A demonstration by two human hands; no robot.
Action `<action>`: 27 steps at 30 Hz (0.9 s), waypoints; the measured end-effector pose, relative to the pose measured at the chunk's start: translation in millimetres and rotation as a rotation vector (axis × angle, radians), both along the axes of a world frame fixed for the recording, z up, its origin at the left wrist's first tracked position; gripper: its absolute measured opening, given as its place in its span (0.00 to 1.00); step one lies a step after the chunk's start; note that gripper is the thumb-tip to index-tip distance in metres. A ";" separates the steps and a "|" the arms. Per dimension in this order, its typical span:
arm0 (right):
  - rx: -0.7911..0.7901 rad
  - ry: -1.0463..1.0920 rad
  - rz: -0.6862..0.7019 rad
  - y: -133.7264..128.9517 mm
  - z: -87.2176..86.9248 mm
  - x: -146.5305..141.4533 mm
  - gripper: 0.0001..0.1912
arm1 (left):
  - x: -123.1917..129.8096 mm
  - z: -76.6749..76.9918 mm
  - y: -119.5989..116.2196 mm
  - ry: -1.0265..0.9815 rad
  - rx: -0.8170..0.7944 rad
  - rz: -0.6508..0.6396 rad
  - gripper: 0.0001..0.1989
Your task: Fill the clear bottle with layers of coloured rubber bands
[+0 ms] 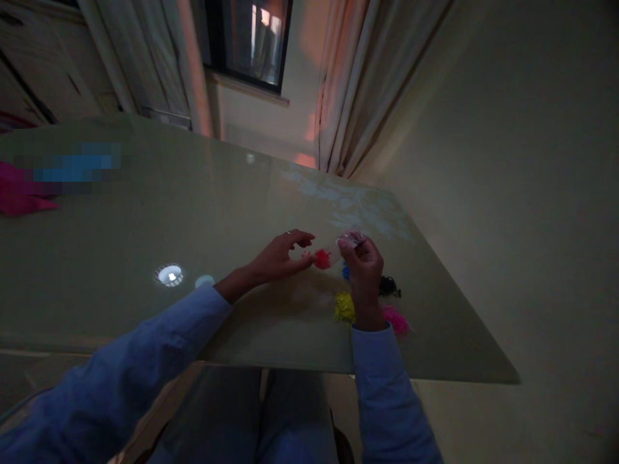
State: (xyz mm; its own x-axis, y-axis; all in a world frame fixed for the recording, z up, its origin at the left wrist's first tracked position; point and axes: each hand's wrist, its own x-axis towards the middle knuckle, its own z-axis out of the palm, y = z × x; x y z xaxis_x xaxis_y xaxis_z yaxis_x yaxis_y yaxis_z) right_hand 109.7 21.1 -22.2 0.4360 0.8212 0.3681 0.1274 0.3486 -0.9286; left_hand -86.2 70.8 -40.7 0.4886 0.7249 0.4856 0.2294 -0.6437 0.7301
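Note:
My left hand [283,256] is held over the table with thumb and fingers apart. Its thumb tip reaches beside a small clump of red strands [322,259]; I cannot tell whether they touch. My right hand [366,261] is closed, pinching a crumpled piece of clear plastic [353,238] that looks like a small bag. The red clump appears to be within or right against that plastic. Around my right wrist lie a yellow clump [344,307], a pink clump [395,320], a black clump [388,286] and a partly hidden blue clump [345,270].
The pale glossy table [232,212] reflects a ceiling light. Its right edge slants close to a wall [522,193]. A magenta cloth-like item [22,193] and a blurred blue item [75,166] lie far left. Curtains [348,90] hang beyond the table, beside a window.

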 end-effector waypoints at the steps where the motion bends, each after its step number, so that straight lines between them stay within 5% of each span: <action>1: 0.019 0.031 -0.055 1.1 0.7 3.2 0.19 | -0.7 -1.3 1.6 0.000 0.009 0.009 0.20; 7: 0.068 0.082 -0.246 2.5 3.7 15.9 0.21 | -5.6 -9.1 9.9 0.069 0.104 0.068 0.21; 15: 0.048 0.057 -0.163 6.4 -6.4 18.9 0.20 | -2.2 -25.9 32.0 0.480 0.116 0.004 0.23; 22: 0.028 0.047 -0.158 4.8 -5.5 16.9 0.20 | 4.5 -41.7 50.6 0.483 0.120 -0.016 0.20; 27: 0.010 0.011 -0.174 4.0 -3.6 15.0 0.21 | 10.1 -36.9 59.2 0.498 0.097 -0.086 0.20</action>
State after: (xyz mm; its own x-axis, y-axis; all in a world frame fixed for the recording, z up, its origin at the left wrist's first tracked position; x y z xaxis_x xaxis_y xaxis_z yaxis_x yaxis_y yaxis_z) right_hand 124.8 25.1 -25.8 0.5755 0.7292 0.3702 0.1768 0.3310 -0.9269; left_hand -76.0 130.0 -77.5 0.7337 0.6351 0.2416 0.4776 -0.7349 0.4815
